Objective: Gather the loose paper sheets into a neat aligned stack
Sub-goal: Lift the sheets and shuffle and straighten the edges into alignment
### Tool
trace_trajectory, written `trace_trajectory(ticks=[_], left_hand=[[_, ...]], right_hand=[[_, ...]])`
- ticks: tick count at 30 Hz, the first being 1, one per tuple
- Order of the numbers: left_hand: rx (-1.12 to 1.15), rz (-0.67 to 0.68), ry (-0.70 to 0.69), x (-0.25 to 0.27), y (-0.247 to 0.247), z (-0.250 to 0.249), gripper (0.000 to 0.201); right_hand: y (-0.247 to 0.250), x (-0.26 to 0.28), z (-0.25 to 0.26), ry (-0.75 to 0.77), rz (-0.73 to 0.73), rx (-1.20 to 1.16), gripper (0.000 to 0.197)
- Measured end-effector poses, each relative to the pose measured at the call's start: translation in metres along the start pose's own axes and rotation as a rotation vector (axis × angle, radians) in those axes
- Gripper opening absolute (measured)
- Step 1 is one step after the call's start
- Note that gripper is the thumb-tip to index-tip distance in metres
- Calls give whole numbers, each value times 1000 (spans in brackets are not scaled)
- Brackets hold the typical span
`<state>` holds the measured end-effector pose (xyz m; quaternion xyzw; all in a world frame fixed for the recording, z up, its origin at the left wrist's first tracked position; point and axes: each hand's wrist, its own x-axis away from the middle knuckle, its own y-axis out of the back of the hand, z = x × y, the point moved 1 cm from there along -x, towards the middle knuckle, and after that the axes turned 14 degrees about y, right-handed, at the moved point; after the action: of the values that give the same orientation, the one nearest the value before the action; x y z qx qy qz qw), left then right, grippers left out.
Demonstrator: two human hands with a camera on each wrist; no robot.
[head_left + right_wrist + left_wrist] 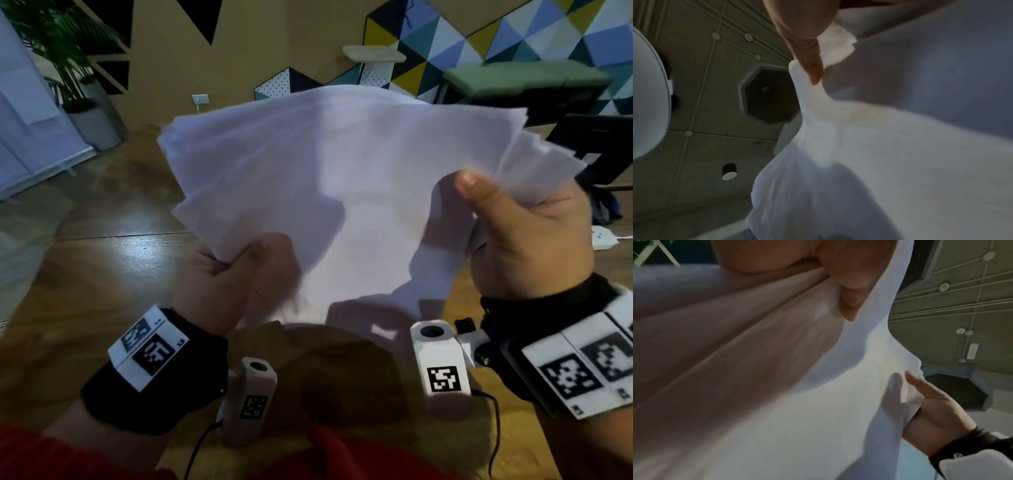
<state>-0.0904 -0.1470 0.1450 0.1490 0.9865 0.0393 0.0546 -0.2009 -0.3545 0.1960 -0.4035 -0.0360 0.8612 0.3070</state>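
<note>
A loose bundle of white paper sheets (325,178) is held up in the air in front of me, its far edges fanned out and uneven. My left hand (236,270) grips the bundle's near left corner, thumb on top. My right hand (513,233) pinches the right side, its thumb pressed over the sheets. The left wrist view shows the paper (777,386) bowing under my left thumb (849,288), with the right hand (937,410) holding the far edge. In the right wrist view the sheets (879,154) bunch under my right thumb (807,48).
A wooden table (102,274) lies below the hands. A dark device (596,144) stands at the right, with a white object (603,236) near it. A potted plant (68,68) and a green bench (524,75) stand further back.
</note>
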Motion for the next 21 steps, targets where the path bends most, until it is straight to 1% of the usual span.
trace_trajectory(ticks=[2,3,4,6,8,10,11,12,13,14,15,17,18,19,21], left_hand=[[-29,38,-9,1,1,2,27],[-35,65,14,2,1,5,20],[-19,70,65,3,-1,9,17],[2,41,178,5,-5,15,23],[33,-2,245,5,-7,19,13],[30,-34,237,5,-8,19,22],[28,-21,217,5,-9,17,24],[17,-10,196,5,-9,17,24],[5,-2,173,5,-10,17,24],[-6,-2,150,6,-11,16,23],[-25,0,121,6,-12,16,23],[-97,37,14,8,-17,13,31],[-130,72,-42,10,-20,11,32],[-154,97,-83,11,-24,9,29],[-195,93,-96,12,-28,7,30]], right_hand=[[1,5,-3,-42,42,25,42],[3,11,-10,-91,48,93,50],[5,18,-17,-140,41,190,54],[6,30,-31,-199,51,367,52],[6,34,-39,-206,44,418,50],[3,27,-35,-141,-3,415,55],[2,23,-29,-43,-12,503,60],[0,18,-21,90,9,651,64],[-2,15,-15,232,73,810,66],[-8,13,-8,350,177,952,67],[-15,12,-3,416,317,1075,67],[-29,12,0,449,597,1233,62],[-36,13,-1,447,698,1243,56],[-42,15,-2,447,765,1216,47],[-47,14,-1,456,809,1125,21]])
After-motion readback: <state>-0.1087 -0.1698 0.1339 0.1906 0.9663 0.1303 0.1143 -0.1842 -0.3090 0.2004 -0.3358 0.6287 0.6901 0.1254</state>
